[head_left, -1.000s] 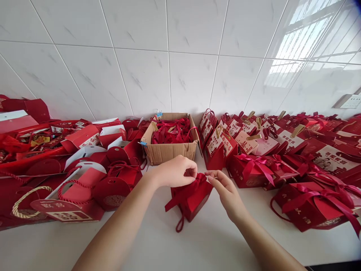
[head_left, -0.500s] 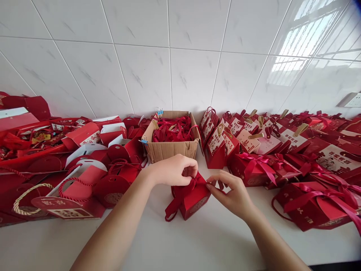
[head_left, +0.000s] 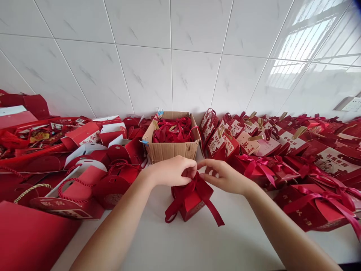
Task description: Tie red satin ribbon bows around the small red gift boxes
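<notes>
A small red gift box point(head_left: 193, 207) stands on the white table in front of me. Tied over its top is a dark red ribbon point(head_left: 209, 201), whose tails hang down at the left and at the right. My left hand point(head_left: 183, 171) is closed on the ribbon at the top of the box, with its fingertips curled in. From the right, my right hand point(head_left: 217, 174) meets it, thumb and fingers pinched at the ribbon's bow. The fingers partly hide the knot.
A cardboard box point(head_left: 172, 152) of loose red ribbons stands behind. Opened red boxes point(head_left: 87, 188) and a red tray point(head_left: 36, 156) of wrapped sweets lie left. Ribboned boxes point(head_left: 313, 207) and handled gift boxes point(head_left: 216, 145) crowd the right. A large red object point(head_left: 31, 241) covers the near left.
My right hand has let go of the right ribbon tail and moved up and left to the bow. That tail now hangs down. A red object has appeared at lower left.
</notes>
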{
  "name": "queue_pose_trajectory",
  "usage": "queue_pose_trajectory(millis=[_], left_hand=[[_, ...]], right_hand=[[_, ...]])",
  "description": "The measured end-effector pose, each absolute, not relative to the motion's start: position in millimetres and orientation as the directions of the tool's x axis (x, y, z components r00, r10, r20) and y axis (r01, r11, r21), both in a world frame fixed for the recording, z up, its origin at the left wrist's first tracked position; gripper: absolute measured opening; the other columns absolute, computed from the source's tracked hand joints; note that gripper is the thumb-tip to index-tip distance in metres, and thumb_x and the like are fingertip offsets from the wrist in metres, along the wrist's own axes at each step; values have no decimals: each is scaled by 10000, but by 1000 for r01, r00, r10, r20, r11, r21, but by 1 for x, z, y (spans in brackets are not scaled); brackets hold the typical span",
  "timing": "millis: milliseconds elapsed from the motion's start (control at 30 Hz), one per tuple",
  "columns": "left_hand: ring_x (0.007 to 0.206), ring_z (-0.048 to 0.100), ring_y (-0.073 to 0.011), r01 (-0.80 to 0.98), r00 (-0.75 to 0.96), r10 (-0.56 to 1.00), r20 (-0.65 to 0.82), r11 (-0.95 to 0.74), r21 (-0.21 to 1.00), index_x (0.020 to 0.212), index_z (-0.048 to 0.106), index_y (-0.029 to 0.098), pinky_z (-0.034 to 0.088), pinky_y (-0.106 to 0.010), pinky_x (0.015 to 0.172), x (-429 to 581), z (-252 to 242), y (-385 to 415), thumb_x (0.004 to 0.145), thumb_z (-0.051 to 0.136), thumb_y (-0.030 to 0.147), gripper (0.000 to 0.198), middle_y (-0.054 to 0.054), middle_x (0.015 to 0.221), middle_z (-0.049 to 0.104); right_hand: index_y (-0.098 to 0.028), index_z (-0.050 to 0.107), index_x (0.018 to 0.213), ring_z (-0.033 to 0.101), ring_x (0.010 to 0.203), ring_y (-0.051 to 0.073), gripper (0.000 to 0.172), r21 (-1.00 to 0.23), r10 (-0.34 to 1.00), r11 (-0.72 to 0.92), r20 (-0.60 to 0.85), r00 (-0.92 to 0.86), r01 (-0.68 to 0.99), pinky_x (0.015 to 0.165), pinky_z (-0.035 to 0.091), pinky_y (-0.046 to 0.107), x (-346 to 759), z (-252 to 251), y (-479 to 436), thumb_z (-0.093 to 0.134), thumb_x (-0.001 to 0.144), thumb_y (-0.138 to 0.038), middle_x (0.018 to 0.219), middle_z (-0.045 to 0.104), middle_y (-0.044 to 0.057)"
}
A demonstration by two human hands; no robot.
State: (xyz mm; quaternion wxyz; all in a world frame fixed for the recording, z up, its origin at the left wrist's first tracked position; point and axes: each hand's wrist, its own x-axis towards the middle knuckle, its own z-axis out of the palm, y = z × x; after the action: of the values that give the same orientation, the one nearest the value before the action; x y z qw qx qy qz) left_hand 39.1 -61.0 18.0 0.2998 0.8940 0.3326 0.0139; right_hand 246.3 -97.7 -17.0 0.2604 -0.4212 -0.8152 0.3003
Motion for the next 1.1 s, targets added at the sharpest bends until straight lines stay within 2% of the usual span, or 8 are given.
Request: queue_pose_trajectory(millis=[100, 233, 467, 667, 833, 967, 1100], left_hand=[[657, 536, -129, 596, 769, 620, -156, -608, 524, 791, 510, 219, 384, -234, 540, 39, 19, -62, 743, 496, 241, 54, 23, 789, 600], [605, 503, -113, 619, 748, 646, -151, -597, 510, 755, 464, 212, 362, -226, 503, 40, 21, -65, 720, 512, 233, 63, 33, 750, 587], [577, 502, -105, 661, 717, 672, -185, -573, 484, 748, 476, 217, 335, -222, 464, 41, 25, -68, 722, 514, 239, 50, 41, 745, 599], [653, 560, -131, 677, 707, 673, -217, -555, 484, 826, 556, 228, 369, -234, 516, 36, 23, -63, 746, 497, 235, 100, 23, 823, 635], [697, 573, -138, 649, 743, 629, -228, -596, 472, 822, 602, 246, 382, -235, 565, 36, 21, -61, 749, 458, 175, 176, 25, 806, 635], [737, 572, -135, 641, 750, 629, -205, -613, 463, 832, 610, 251, 383, -229, 583, 38, 19, -60, 779, 432, 173, 201, 26, 880, 636], [758, 561, -132, 638, 755, 628, -189, -636, 435, 833, 601, 240, 390, -230, 610, 39, 19, -58, 810, 416, 190, 193, 17, 928, 618]], right_hand=[[-204, 604, 983, 573, 760, 123, 168, -690, 746, 506, 48, -665, 518, 647, 443, 228, 246, -1, -85, 509, 850, -244, 888, 640, 9], [-197, 589, 983, 583, 762, 129, 196, -661, 703, 503, -61, -708, 556, 646, 440, 230, 247, 7, -76, 591, 802, -274, 878, 634, 6], [-196, 613, 962, 565, 706, 112, 159, -701, 683, 500, -41, -729, 508, 616, 438, 209, 249, 5, -78, 571, 810, -222, 836, 647, -2], [-242, 664, 1018, 592, 759, 125, 263, -656, 654, 554, -39, -756, 513, 646, 445, 218, 251, 8, -83, 524, 815, -151, 919, 675, -7], [-260, 672, 1065, 607, 816, 140, 352, -637, 640, 583, -20, -768, 503, 703, 460, 237, 251, 5, -83, 482, 816, -99, 1002, 672, 7], [-275, 667, 1095, 617, 843, 150, 413, -623, 639, 589, -31, -769, 515, 727, 473, 246, 251, 2, -82, 450, 813, -63, 1033, 665, 20], [-304, 607, 1189, 600, 999, 181, 500, -623, 644, 582, -38, -764, 522, 833, 466, 278, 250, 1, -82, 430, 804, -38, 1166, 637, 11]])
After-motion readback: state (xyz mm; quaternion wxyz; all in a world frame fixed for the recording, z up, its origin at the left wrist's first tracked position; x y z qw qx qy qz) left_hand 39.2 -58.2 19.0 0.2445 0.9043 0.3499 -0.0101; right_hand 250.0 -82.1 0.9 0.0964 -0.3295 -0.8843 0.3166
